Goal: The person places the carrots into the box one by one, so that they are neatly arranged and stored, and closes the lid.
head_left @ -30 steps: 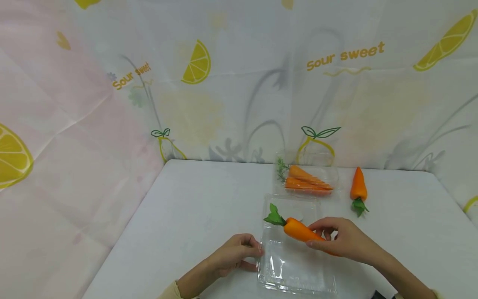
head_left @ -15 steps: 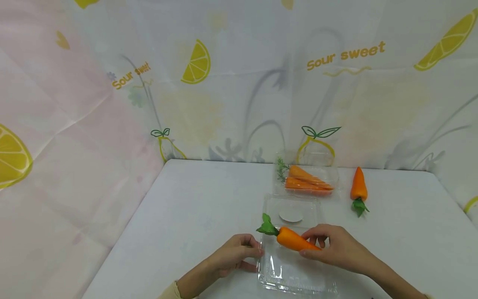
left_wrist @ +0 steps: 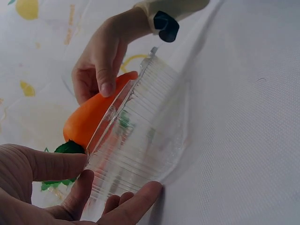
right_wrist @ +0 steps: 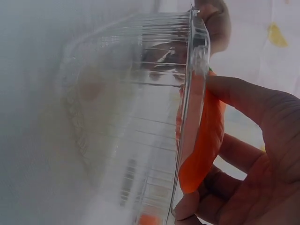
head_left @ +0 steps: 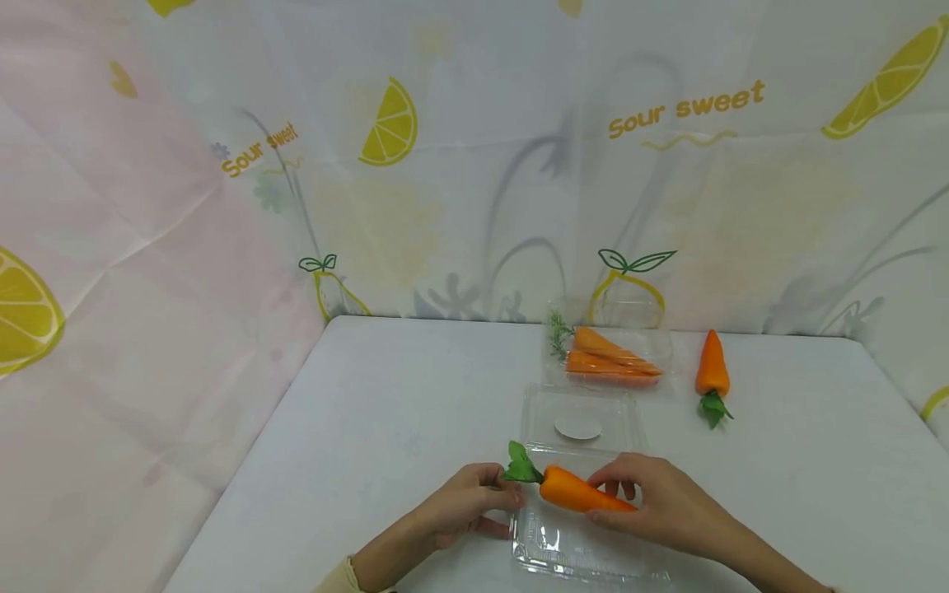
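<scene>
An orange toy-like carrot (head_left: 567, 489) with green leaves is held by its tapered end between the thumb and fingers of my right hand (head_left: 652, 506). It lies slantwise over the clear plastic clamshell box (head_left: 571, 552), leaves pointing left. In the right wrist view, the carrot (right_wrist: 211, 126) overlaps the box's rim (right_wrist: 191, 89). My left hand (head_left: 467, 502) pinches the box's left rim between thumb and forefinger, the other fingers lower along its ribbed wall. The left wrist view shows the carrot's leaves (left_wrist: 70, 147) close above the left thumb.
The box's lid (head_left: 544, 403) lies folded back on the table, with a white oval label (head_left: 577, 427). Behind it stands another clear box (head_left: 667, 350) containing several carrots (head_left: 611, 362) and a green sprig. A loose carrot (head_left: 712, 366) lies at the back right. A printed curtain (head_left: 474, 165) borders the table.
My right hand has brought the carrot down and to the left, toward the box's left rim, uncovering the lid's label. My left hand has stayed at the rim.
</scene>
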Demonstrator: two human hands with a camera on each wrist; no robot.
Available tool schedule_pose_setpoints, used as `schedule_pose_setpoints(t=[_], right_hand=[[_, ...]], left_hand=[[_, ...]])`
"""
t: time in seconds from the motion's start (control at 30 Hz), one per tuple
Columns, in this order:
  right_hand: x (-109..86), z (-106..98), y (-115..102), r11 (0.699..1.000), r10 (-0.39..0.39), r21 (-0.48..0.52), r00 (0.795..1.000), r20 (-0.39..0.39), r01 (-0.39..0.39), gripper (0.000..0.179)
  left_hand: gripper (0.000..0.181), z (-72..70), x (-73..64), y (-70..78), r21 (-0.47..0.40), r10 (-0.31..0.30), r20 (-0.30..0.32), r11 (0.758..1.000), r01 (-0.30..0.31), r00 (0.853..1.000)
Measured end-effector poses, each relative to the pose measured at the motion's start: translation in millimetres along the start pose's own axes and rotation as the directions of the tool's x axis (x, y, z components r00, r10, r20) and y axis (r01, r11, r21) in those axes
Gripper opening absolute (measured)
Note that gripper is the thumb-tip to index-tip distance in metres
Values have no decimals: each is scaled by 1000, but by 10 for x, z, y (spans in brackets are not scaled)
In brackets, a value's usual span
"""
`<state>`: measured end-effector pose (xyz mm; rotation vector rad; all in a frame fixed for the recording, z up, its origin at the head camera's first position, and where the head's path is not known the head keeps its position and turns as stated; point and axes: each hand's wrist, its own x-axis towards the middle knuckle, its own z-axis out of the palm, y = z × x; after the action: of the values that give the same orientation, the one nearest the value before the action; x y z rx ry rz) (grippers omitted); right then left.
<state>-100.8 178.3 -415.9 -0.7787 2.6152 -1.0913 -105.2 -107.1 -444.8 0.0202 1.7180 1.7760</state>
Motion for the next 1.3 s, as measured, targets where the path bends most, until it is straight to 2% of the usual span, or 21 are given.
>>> schedule_pose_setpoints(t=[0.17,0.33,0.53,0.67,0.77,1.07,1.3], right_hand=[[25,64,9,999,-51,16,998,26,50,30],[50,99,0,998,-65,11,997,36,64,31],[75,145,-19,999,-18,30,996,82,15,28],[81,212,-28,998,45,37,987,152,-51,26],[79,254,-28,997,60,34,981,182,-68,28],[78,273,-62,999,2,-52,983,183,8,24],[93,303,-77,994,2,-109,975,223,23,24]], left_hand=[[10,7,22,-14,7,-1,-5,1000,1,1000],[11,8,28,-20,0,6,-6,1000,-6,1000],[15,17,9,-2,-6,13,-1,1000,-13,1000],[18,23,-6,15,-7,15,8,1000,-15,1000],[15,21,-12,24,-6,12,16,1000,-11,1000],[8,-2,9,10,-3,7,26,1000,-7,1000],[8,-13,10,-4,8,0,14,1000,0,1000]])
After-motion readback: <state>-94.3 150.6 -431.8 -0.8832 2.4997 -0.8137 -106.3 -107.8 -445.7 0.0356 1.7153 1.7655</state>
